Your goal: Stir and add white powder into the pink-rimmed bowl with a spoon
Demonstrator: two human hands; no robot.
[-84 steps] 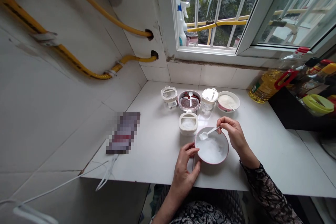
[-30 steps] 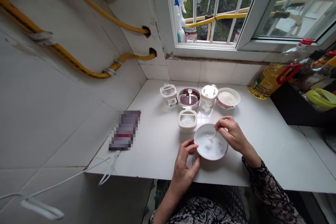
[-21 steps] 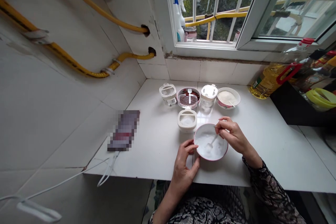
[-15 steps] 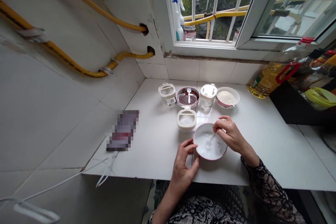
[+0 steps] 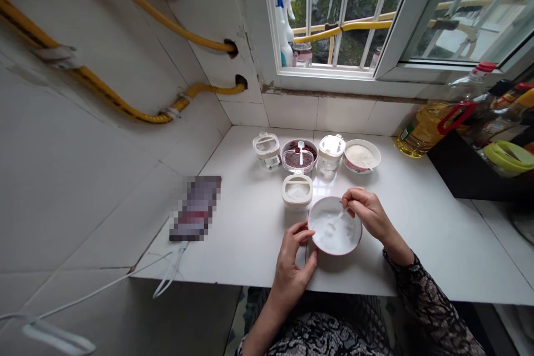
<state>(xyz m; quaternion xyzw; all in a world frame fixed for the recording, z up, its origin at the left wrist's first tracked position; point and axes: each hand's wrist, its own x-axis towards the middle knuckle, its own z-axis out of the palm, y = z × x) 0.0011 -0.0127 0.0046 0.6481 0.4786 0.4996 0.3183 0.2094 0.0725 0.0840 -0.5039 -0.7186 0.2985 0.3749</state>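
A white bowl (image 5: 346, 240) with a pinkish rim stands near the front of the counter, holding a white grainy substance. My left hand (image 5: 293, 264) grips its left edge, fingers at the rim and thumb lower down. Pinched in my right hand (image 5: 367, 214) is the handle of a small white spoon (image 5: 341, 214), whose head rests in the white substance. Just behind the bowl is a clear container (image 5: 297, 192) with a cream-coloured rim, its lid tipped up and white contents inside.
Along the back stand two more clear containers (image 5: 267, 150), a bowl of dark red bits (image 5: 311, 148) and a bowl of white grains (image 5: 361, 154). An oil bottle (image 5: 417, 128) and a black box (image 5: 448, 167) of bottles are at the right. A blurred-out phone-like object (image 5: 196, 208) with a cable lies left.
My right hand has shifted slightly right, and its fingers have curled in closer around the spoon handle. My left hand stays on the bowl's edge.
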